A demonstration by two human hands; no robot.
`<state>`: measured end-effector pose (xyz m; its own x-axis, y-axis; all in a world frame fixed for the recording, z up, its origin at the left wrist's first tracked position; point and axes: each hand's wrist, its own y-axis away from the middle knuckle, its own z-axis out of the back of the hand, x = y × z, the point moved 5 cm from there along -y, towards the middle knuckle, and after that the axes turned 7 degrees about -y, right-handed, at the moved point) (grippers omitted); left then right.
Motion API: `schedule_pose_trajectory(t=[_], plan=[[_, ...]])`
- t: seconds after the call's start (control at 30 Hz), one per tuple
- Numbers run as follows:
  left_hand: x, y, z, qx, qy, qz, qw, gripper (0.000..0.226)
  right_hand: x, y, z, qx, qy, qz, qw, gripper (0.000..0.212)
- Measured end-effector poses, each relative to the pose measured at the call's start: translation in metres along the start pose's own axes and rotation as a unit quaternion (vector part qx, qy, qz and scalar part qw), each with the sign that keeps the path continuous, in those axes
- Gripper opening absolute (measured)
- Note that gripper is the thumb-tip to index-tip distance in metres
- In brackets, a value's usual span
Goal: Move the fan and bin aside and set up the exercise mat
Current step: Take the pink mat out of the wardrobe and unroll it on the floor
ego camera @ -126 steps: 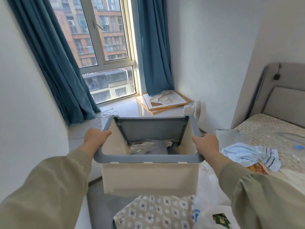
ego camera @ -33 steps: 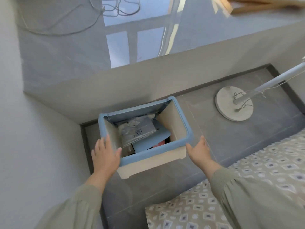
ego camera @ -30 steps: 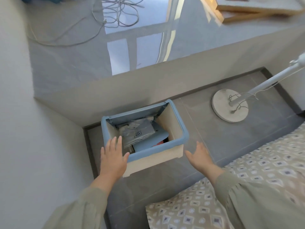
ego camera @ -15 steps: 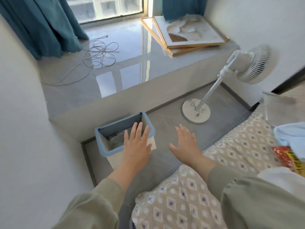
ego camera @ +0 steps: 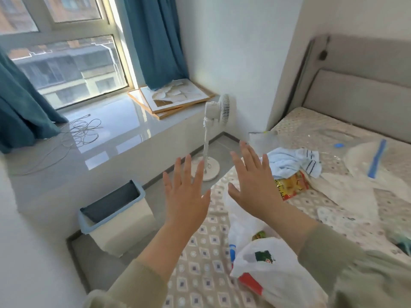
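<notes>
A cream bin [ego camera: 121, 221] with a blue rim stands on the grey floor in the corner, against the window ledge and the left wall. A white standing fan [ego camera: 214, 121] is upright on its round base farther along the floor strip, near the right wall. My left hand [ego camera: 185, 194] and my right hand [ego camera: 253, 181] are raised in front of me, fingers spread, holding nothing, well above and to the right of the bin. No exercise mat is in view.
The bed [ego camera: 347, 210] with a patterned sheet fills the right side, strewn with cloths, plastic bags and a snack packet. The glossy window ledge [ego camera: 106, 138] carries a cable tangle [ego camera: 85, 130] and framed pictures [ego camera: 175, 98]. Teal curtains hang at both sides.
The bin was carried, set down in the floor corner and released by both hands. The hands rose away from it, and the view lifted from the floor to the room.
</notes>
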<state>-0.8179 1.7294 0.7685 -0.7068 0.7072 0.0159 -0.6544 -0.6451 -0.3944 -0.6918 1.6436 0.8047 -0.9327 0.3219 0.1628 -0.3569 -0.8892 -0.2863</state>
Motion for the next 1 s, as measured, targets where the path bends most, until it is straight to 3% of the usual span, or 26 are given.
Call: schedule_pose_trajectory(t=[0.1, 0.3, 0.47, 0.77, 1.0], plan=[[-0.074, -0.006, 0.041, -0.014, 0.014, -0.061, 0.998, 0.082, -0.043, 0.041, 0.056, -0.049, 0.041, -0.032, 0.997, 0.071], [-0.189, -0.007, 0.115, -0.133, 0.099, -0.185, 0.969, 0.081, -0.101, 0.129, 0.148, -0.129, 0.132, -0.119, 0.976, 0.07], [-0.285, 0.015, 0.132, -0.124, 0.186, -0.273, 0.936, 0.082, -0.133, 0.214, 0.18, -0.113, 0.204, -0.249, 0.94, 0.074], [-0.436, 0.111, 0.195, -0.143, 0.21, -0.434, 0.864, 0.084, -0.179, 0.377, 0.25, -0.119, 0.286, -0.431, 0.847, 0.077], [-0.531, 0.187, 0.244, -0.181, 0.201, -0.475, 0.837, 0.079, -0.23, 0.522, 0.304, -0.159, 0.293, -0.48, 0.812, 0.066]])
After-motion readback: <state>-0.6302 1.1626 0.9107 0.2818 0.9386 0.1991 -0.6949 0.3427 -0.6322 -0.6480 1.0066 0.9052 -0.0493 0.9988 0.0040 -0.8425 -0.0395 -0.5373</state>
